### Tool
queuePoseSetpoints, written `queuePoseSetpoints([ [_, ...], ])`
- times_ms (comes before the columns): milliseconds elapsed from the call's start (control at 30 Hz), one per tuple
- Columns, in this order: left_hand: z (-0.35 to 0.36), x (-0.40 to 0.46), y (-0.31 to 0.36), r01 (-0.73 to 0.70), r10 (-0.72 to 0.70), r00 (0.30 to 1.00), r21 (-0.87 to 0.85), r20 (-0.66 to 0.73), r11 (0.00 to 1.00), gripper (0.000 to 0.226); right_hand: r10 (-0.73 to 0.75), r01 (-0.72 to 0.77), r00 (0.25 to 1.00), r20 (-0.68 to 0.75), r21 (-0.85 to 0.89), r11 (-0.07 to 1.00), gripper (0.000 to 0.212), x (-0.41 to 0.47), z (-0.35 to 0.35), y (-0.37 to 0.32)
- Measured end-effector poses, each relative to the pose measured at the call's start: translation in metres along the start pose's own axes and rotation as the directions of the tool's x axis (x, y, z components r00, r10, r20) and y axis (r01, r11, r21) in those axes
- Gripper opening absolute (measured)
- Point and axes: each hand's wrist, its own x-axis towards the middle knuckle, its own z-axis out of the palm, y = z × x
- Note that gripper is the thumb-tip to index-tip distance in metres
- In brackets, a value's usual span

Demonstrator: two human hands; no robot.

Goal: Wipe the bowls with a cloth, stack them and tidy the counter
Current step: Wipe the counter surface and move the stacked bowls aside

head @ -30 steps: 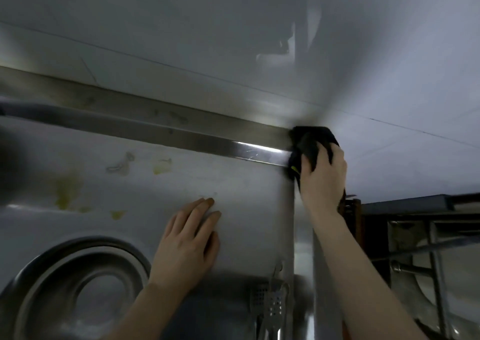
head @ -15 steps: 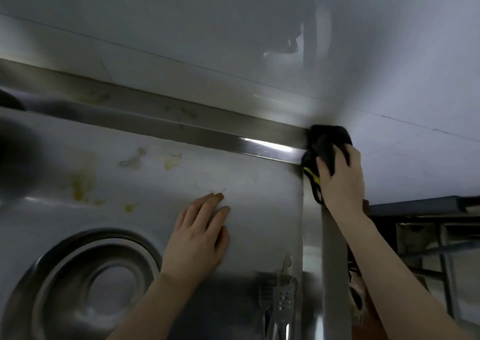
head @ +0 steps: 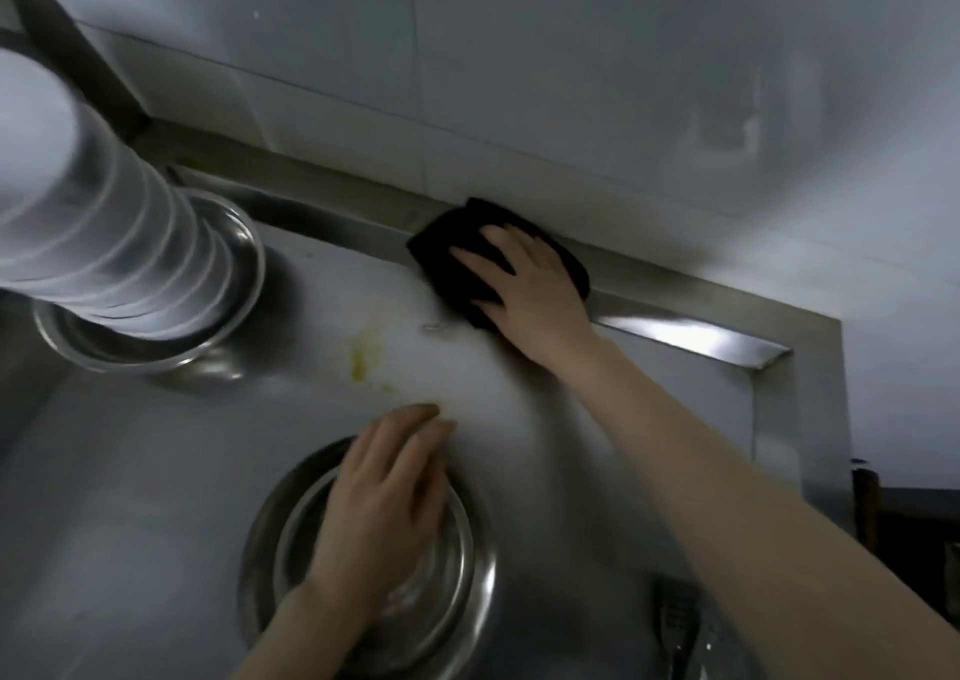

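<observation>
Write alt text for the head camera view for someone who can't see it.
A right hand presses a black cloth flat on a stained steel counter by its back rim. The left hand rests over a round steel bowl; stacked white bowls stand far left.

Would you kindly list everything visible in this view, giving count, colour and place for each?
Stack of white bowls: one stack, exact count unclear, white, far left, standing in a metal bowl.
Steel bowl under the stack: one, silver, far left of the counter.
Steel bowl near the camera: one, silver, bottom centre, under the left hand.
Dark cloth: one, black, at the counter's back edge.
Yellowish stains: a few, yellow, mid-counter, left of the cloth.
Slotted metal utensil: one, grey, bottom right, blurred.
Stainless counter: one, grey.
Tiled wall: white-grey, behind.
Left hand: flat, over the near bowl.
Right hand: pressing the cloth.
</observation>
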Motion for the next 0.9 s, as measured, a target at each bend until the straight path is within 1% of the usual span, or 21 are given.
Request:
queuePoseSetpoints([
  [33,-0.022,-0.008,-0.026,0.05,-0.05,0.999,0.053,-0.004,0.997,0.035,0.07,-0.071,0.996,-0.06,-0.004,0.997,0.054,-0.016,0.001,0.014],
  [100,-0.06,-0.026,-0.079,0.12,-0.121,0.993,0.201,-0.005,0.972,0.041,0.249,-0.254,0.957,-0.147,-0.012,0.967,0.054,-0.057,0.002,0.042],
  [167,-0.081,-0.041,-0.118,0.125,-0.147,0.988,0.308,0.047,0.943,0.047,0.414,-0.414,0.893,-0.177,0.037,0.909,0.052,-0.097,0.0,0.047],
  [200,-0.084,-0.047,-0.128,0.12,-0.151,0.986,0.337,0.066,0.934,0.05,0.47,-0.464,0.864,-0.181,0.078,0.883,0.052,-0.113,0.001,0.04],
  [233,-0.084,-0.051,-0.133,0.121,-0.153,0.986,0.352,0.064,0.928,0.05,0.493,-0.482,0.854,-0.166,0.105,0.87,0.052,-0.126,0.004,0.025],
  [300,-0.082,-0.054,-0.133,0.138,-0.16,0.987,0.343,0.036,0.929,0.047,0.443,-0.43,0.888,-0.123,0.12,0.895,0.052,-0.141,0.012,-0.019],
  [367,-0.082,-0.053,-0.133,0.139,-0.155,0.988,0.324,0.023,0.936,0.046,0.319,-0.309,0.944,-0.086,0.113,0.944,0.051,-0.131,0.021,-0.072],
  [433,-0.083,-0.054,-0.136,0.131,-0.142,0.99,0.302,0.014,0.944,0.046,0.169,-0.161,0.984,-0.059,0.131,0.978,0.051,-0.095,0.03,-0.126],
  [500,-0.083,-0.055,-0.14,0.121,-0.129,0.992,0.292,0.009,0.949,0.046,0.029,-0.022,0.999,-0.045,0.152,0.988,0.049,-0.049,0.039,-0.17],
  [567,-0.082,-0.054,-0.143,0.115,-0.125,0.992,0.294,0.016,0.949,0.046,-0.051,0.051,0.999,-0.007,0.161,0.986,0.046,-0.017,0.044,-0.188],
  [600,-0.081,-0.054,-0.144,0.11,-0.12,0.993,0.287,0.017,0.952,0.045,-0.036,0.038,0.999,-0.021,0.153,0.988,0.046,-0.013,0.046,-0.183],
  [633,-0.081,-0.055,-0.145,0.106,-0.114,0.993,0.278,0.016,0.955,0.045,0.028,-0.02,0.998,-0.052,0.137,0.99,0.047,-0.017,0.047,-0.171],
  [667,-0.081,-0.055,-0.146,0.108,-0.115,0.993,0.271,0.012,0.957,0.045,0.133,-0.122,0.988,-0.081,0.122,0.985,0.048,-0.029,0.047,-0.152],
  [700,-0.081,-0.056,-0.145,0.117,-0.124,0.992,0.266,0.008,0.957,0.044,0.266,-0.253,0.957,-0.115,0.112,0.961,0.049,-0.045,0.043,-0.129],
  [733,-0.08,-0.056,-0.145,0.127,-0.133,0.991,0.264,0.003,0.956,0.044,0.414,-0.401,0.898,-0.149,0.11,0.91,0.051,-0.063,0.038,-0.105],
  [767,-0.08,-0.056,-0.145,0.135,-0.139,0.99,0.264,-0.001,0.955,0.044,0.567,-0.554,0.808,-0.161,0.12,0.824,0.051,-0.081,0.031,-0.082],
  [800,-0.079,-0.056,-0.144,0.135,-0.141,0.99,0.267,0.002,0.954,0.044,0.706,-0.69,0.692,-0.15,0.152,0.708,0.05,-0.095,0.024,-0.063],
  [833,-0.079,-0.056,-0.144,0.134,-0.142,0.99,0.273,0.011,0.953,0.045,0.811,-0.787,0.569,-0.135,0.196,0.585,0.048,-0.101,0.016,-0.051],
  [867,-0.079,-0.056,-0.144,0.132,-0.143,0.99,0.281,0.019,0.951,0.045,0.882,-0.849,0.456,-0.118,0.238,0.471,0.047,-0.099,0.013,-0.048],
  [900,-0.079,-0.056,-0.145,0.129,-0.143,0.989,0.29,0.028,0.948,0.045,0.919,-0.882,0.379,-0.11,0.256,0.395,0.046,-0.09,0.015,-0.052],
])
